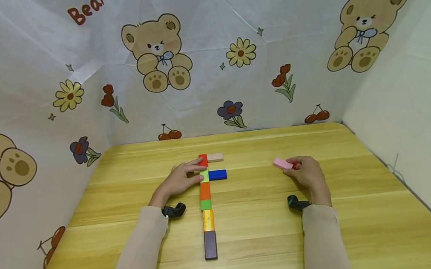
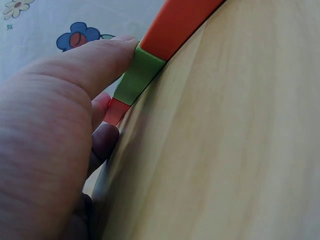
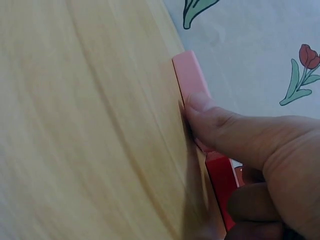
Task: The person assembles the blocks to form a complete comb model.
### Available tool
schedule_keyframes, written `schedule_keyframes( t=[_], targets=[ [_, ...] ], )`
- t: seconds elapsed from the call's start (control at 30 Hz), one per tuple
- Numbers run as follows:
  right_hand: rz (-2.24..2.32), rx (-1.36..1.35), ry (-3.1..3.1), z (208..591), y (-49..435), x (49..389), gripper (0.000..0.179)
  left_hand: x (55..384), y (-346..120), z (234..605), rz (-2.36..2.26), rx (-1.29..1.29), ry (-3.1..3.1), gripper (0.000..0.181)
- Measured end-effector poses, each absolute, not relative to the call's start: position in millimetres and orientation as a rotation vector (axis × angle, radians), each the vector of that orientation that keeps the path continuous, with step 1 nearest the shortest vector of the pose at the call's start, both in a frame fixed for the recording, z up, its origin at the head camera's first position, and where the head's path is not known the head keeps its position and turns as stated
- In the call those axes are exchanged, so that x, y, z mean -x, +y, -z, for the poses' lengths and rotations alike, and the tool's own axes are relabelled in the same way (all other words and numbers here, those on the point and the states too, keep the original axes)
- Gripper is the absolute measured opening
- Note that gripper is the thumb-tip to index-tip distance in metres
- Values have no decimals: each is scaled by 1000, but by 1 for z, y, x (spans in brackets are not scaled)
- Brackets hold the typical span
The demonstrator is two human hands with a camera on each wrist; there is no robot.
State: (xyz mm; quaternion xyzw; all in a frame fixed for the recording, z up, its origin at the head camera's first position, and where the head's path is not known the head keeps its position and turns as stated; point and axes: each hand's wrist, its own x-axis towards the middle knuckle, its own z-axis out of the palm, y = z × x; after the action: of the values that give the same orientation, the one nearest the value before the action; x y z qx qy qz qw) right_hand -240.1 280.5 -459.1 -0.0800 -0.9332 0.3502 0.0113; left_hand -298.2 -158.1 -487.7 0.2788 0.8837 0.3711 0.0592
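Note:
A straight column of toy blocks includes a red block (image 1: pixel 203 160), a light green block (image 2: pixel 141 75), an orange block (image 1: pixel 205 191), a small green block (image 1: pixel 206 204), a yellow block (image 1: pixel 208 220) and a dark purple block (image 1: pixel 210 245). To the right of its far part lie a pale wooden block (image 1: pixel 215 157) and a blue block (image 1: pixel 217 175). With relaxed fingers, my left hand (image 1: pixel 181 179) touches the red and light green blocks from the left. My right hand (image 1: pixel 308 171) pinches a pink block (image 3: pixel 190 75) under the thumb, while its curled fingers hold a second red block (image 3: pixel 221 177).
Everything lies on a wood-grain table (image 1: pixel 259 233). Behind it and at the left hangs a white cloth (image 1: pixel 210 79) printed with bears and flowers, and a pale wall surface (image 1: pixel 410 117) borders the right edge. Black wrist cameras (image 1: pixel 175 210) are strapped to both wrists.

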Motion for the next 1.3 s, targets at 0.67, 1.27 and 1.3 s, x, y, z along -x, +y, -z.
schedule_keyframes(
  t=[0.67, 1.27, 1.3],
  targets=[
    [-1255, 177, -2811, 430, 274, 242, 41, 298, -159, 487, -1129, -826, 2668, 40],
    [-1447, -69, -2672, 416, 246, 245, 43, 299, -158, 485, -1135, -844, 2663, 40],
    [-1453, -85, -2675, 416, 243, 246, 43, 300, -158, 485, -1135, -840, 2663, 40]
  ],
)
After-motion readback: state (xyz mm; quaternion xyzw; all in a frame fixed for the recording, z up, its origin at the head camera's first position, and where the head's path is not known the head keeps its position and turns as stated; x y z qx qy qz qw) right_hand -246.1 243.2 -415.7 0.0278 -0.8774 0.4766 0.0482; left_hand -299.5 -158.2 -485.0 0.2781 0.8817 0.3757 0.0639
